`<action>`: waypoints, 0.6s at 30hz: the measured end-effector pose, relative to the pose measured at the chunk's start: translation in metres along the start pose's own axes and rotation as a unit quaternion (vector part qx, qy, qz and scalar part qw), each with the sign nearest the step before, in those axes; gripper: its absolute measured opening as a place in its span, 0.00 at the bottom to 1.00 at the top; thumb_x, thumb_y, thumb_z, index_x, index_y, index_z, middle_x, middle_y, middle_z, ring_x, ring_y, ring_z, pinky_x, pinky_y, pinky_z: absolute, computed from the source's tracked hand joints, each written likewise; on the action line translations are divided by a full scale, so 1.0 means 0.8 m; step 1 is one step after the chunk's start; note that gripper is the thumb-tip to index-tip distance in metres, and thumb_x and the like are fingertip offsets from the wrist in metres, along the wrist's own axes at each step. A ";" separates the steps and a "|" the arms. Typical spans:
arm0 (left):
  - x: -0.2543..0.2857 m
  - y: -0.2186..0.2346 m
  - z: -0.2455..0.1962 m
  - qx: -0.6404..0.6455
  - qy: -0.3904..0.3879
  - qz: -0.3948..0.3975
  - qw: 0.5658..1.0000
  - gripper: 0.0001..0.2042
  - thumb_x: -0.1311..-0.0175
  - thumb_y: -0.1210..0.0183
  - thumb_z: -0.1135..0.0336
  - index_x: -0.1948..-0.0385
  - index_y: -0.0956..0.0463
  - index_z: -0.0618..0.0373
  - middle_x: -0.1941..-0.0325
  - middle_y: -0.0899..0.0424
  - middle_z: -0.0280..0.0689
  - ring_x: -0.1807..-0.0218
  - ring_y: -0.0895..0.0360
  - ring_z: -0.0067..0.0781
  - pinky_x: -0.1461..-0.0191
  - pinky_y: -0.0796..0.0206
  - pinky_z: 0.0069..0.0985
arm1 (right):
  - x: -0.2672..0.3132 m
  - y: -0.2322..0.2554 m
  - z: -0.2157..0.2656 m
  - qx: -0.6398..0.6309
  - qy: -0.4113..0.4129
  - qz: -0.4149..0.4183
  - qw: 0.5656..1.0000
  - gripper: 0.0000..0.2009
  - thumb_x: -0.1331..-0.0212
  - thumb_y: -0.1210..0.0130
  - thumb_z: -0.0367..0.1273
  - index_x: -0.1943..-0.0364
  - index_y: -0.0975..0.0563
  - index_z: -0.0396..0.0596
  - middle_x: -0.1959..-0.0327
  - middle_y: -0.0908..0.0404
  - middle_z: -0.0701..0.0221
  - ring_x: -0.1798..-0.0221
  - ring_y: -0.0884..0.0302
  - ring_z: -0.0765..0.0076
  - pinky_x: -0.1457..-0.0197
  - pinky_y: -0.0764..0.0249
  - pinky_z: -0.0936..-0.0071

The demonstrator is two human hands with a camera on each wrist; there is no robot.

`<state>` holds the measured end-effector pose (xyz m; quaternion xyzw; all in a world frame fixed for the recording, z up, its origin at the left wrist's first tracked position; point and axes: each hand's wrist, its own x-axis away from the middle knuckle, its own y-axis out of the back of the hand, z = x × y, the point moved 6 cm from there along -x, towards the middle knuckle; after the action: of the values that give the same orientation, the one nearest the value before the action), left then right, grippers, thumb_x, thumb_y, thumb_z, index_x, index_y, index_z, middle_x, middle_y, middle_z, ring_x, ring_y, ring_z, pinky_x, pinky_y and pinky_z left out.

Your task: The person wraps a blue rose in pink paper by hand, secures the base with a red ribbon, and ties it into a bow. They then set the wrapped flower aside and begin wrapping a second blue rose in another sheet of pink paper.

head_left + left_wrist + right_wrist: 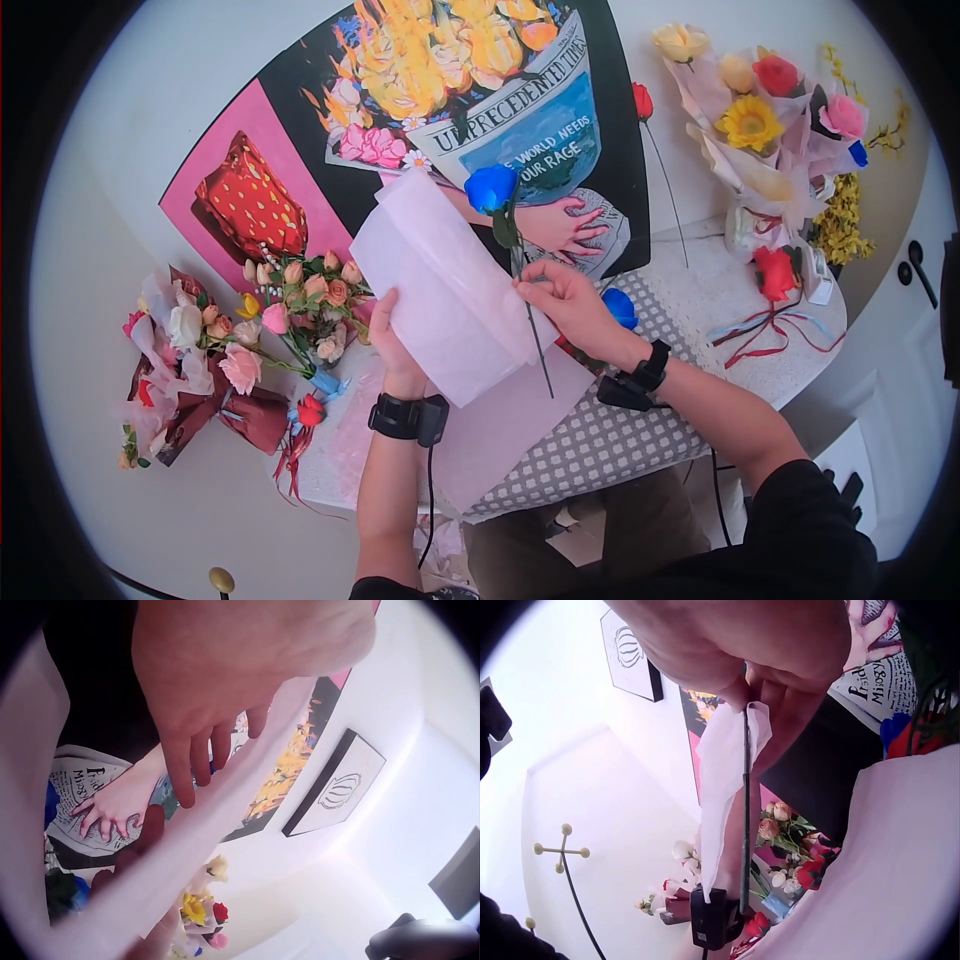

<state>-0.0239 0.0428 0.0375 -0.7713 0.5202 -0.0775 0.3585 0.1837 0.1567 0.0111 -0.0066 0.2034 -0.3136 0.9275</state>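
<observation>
Pinching with thumb and fingers, my right hand (pixel 570 305) holds the stem of a blue rose (pixel 505 228) together with the edge of a sheet of pale pink paper (pixel 430 300). The rose stands nearly upright in front of me, bloom up, slightly tilted, its stem running on below my fingertips across the paper's right side. My left hand (pixel 396 350) is at the sheet's left edge, mostly open — its fingers look fairly straight against the paper, supporting it rather than gripping a stem.

Under both hands, another pink sheet (pixel 515 425) lies partly over a grey cloth with white spots (pixel 590 435) on the white table (pixel 800 340). Just beyond my right wrist, a second blue rose (pixel 620 308) lies on the cloth. To my left are a bouquet in dark red wrapping (pixel 235 415) and a bunch of peach roses (pixel 318 288); to my right stands a wrapped bouquet with a yellow sunflower (pixel 750 124), and near it a red rose with ribbons (pixel 775 273). Behind everything, a large painted panel (pixel 540 130) leans by the wall — flowers, lettering and a painted hand on it.
</observation>
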 end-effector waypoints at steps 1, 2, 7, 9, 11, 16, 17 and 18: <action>-0.001 -0.007 -0.003 -0.006 -0.012 0.008 1.000 0.31 0.25 0.53 0.48 0.29 0.38 0.62 0.30 0.28 0.46 0.31 0.28 0.47 0.26 0.39 0.42 | 0.000 -0.002 0.005 0.025 -0.003 0.002 1.000 0.10 0.25 0.47 0.32 0.46 0.25 0.43 0.66 0.16 0.77 0.66 0.23 0.91 0.65 0.30 0.88; 0.000 -0.013 -0.004 -0.006 -0.012 0.008 1.000 0.31 0.25 0.53 0.48 0.29 0.38 0.62 0.30 0.28 0.46 0.31 0.28 0.47 0.26 0.39 0.42 | 0.002 -0.008 0.010 0.025 -0.003 0.002 1.000 0.10 0.25 0.47 0.32 0.46 0.25 0.43 0.66 0.16 0.77 0.66 0.23 0.91 0.65 0.30 0.88; 0.000 -0.022 -0.008 -0.009 -0.023 0.026 0.999 0.45 0.30 0.67 0.23 0.23 0.45 0.52 0.23 0.36 0.40 0.24 0.38 0.45 0.22 0.47 0.43 | 0.008 -0.007 0.017 -0.027 -0.002 -0.034 0.999 0.14 0.27 0.45 0.28 0.44 0.25 0.31 0.61 0.12 0.69 0.61 0.20 0.87 0.60 0.26 0.85; -0.008 -0.004 0.001 0.098 0.020 0.122 0.987 0.46 0.30 0.66 0.23 0.23 0.45 0.53 0.23 0.35 0.41 0.24 0.38 0.45 0.22 0.47 0.43 | 0.008 -0.008 0.014 -0.035 0.010 -0.049 0.998 0.14 0.27 0.45 0.28 0.46 0.25 0.30 0.61 0.12 0.69 0.62 0.20 0.87 0.60 0.26 0.85; -0.002 -0.012 0.004 0.202 0.063 0.215 0.953 0.47 0.31 0.66 0.23 0.23 0.45 0.55 0.24 0.35 0.41 0.24 0.38 0.45 0.22 0.47 0.43 | 0.010 -0.007 0.015 -0.043 0.022 -0.064 0.997 0.13 0.28 0.45 0.28 0.47 0.25 0.30 0.61 0.12 0.69 0.62 0.20 0.87 0.61 0.26 0.84; 0.005 0.012 0.023 -0.171 0.049 0.108 0.978 0.38 0.26 0.56 0.34 0.28 0.38 0.59 0.32 0.25 0.42 0.33 0.26 0.44 0.28 0.36 0.44 | 0.012 -0.003 0.021 -0.023 0.025 -0.088 0.996 0.12 0.29 0.44 0.28 0.48 0.24 0.32 0.63 0.12 0.68 0.63 0.21 0.86 0.62 0.27 0.84; 0.006 0.008 0.024 -0.171 0.049 0.108 0.978 0.38 0.26 0.56 0.34 0.28 0.38 0.59 0.32 0.25 0.42 0.33 0.26 0.44 0.28 0.36 0.44 | 0.011 -0.002 0.019 -0.023 0.025 -0.088 0.996 0.12 0.29 0.44 0.28 0.48 0.24 0.32 0.63 0.12 0.68 0.63 0.21 0.86 0.62 0.27 0.84; 0.006 0.003 0.028 -0.194 0.067 0.104 0.973 0.38 0.26 0.55 0.35 0.28 0.39 0.61 0.31 0.26 0.43 0.32 0.27 0.45 0.28 0.37 0.44 | 0.010 0.002 0.015 -0.001 0.028 -0.098 0.995 0.12 0.29 0.43 0.28 0.49 0.24 0.32 0.64 0.12 0.68 0.65 0.21 0.86 0.63 0.27 0.83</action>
<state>-0.0128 0.0491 0.0184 -0.7610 0.6252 0.0109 0.1728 0.1949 0.1518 0.0191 -0.0184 0.2283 -0.4024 0.8864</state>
